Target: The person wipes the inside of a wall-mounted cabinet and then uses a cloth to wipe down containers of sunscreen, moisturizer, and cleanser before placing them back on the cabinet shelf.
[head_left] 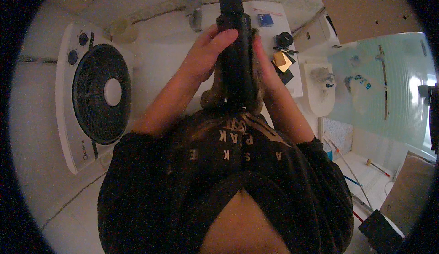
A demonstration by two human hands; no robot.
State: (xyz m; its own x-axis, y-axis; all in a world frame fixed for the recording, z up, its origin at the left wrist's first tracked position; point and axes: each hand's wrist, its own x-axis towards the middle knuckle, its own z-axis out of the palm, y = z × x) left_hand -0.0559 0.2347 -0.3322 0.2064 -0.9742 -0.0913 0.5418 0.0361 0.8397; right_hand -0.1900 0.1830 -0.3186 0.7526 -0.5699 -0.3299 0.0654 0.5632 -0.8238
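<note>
A tall black bottle with a black cap stands nearly upright before my chest, between both hands. My left hand wraps its left side, thumb across the front near the shoulder. Against the right side presses my right hand, its fingers partly hidden behind the bottle. Brownish, fuzzy shapes show at either side of the bottle's lower end; dim light keeps me from telling what they are.
Beyond the bottle is a white counter with a small blue box, a round black container and a gold piece. A white fan-like appliance is at left. Rightward are a toilet, ribbed glass panel and several long-handled tools.
</note>
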